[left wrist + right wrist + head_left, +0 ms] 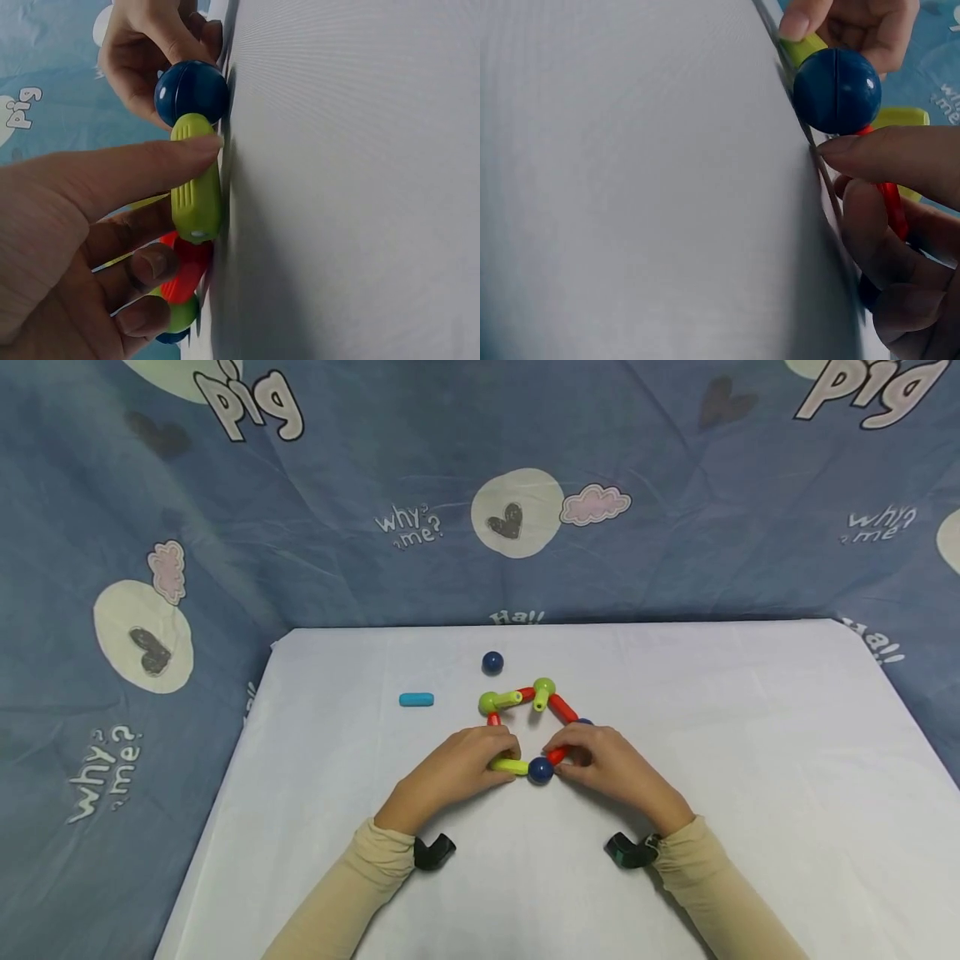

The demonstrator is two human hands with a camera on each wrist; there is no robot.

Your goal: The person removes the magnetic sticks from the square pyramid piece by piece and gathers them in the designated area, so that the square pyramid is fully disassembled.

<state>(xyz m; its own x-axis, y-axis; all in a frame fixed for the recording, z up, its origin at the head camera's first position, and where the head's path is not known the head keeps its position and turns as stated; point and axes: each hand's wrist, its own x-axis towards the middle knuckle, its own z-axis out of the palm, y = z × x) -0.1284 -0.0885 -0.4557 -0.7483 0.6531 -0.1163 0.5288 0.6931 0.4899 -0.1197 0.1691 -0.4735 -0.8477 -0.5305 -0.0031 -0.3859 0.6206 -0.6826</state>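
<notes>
Near the table's middle, my left hand [467, 763] pinches a yellow-green rod [196, 206] between thumb and fingers. One end of that rod meets a dark blue ball [540, 770]. My right hand [611, 765] grips a red rod [557, 755] on the ball's other side, its thumb close to the ball. Beyond the hands, red rods [563, 708] link two green balls [488, 703], forming a ring with the held pieces. A short yellow-green rod [510, 699] sticks out from each green ball. Another blue ball [585, 722] is mostly hidden behind my right hand.
A loose blue ball [492, 662] lies behind the ring, and a light blue rod [416, 700] lies to its left. Everything rests on a white-covered table [750, 718]. A blue printed cloth [337, 560] hangs behind the table and along its left side.
</notes>
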